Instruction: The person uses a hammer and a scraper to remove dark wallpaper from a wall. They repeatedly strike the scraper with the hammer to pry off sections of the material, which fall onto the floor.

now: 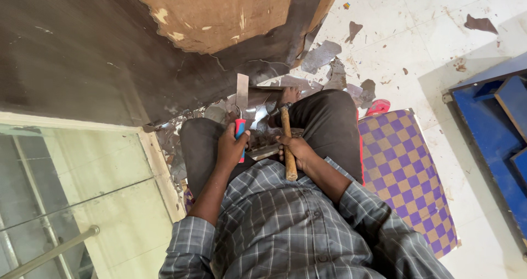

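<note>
Laminate stripping looks partly done, judging from the panel (82,54) and the floor below it. At the panel's upper middle a large scalloped patch of bare brown board (219,12) shows, with dark laminate around it on the left and below. Grey and dark flakes (321,54) lie scattered on the pale tiled floor (439,32) by the panel's lower edge and around the person's knees. Most of the dark surface seems still to be in place, so much is left.

The left hand (230,147) has its fingers wrapped tight around the red-and-blue handle of a chisel (241,98), whose flat steel blade points up toward the panel's torn edge, close to it; whether the tip touches, I cannot tell. The right hand (296,150) has its fingers closed around the wooden handle of a hammer (286,141), whose head sits just beside the chisel, near the knees.

The person sits on a purple-and-tan checked mat (406,169). A blue frame (494,120) stands to the right, and a glass pane (71,191) with a metal bar to the left.
</note>
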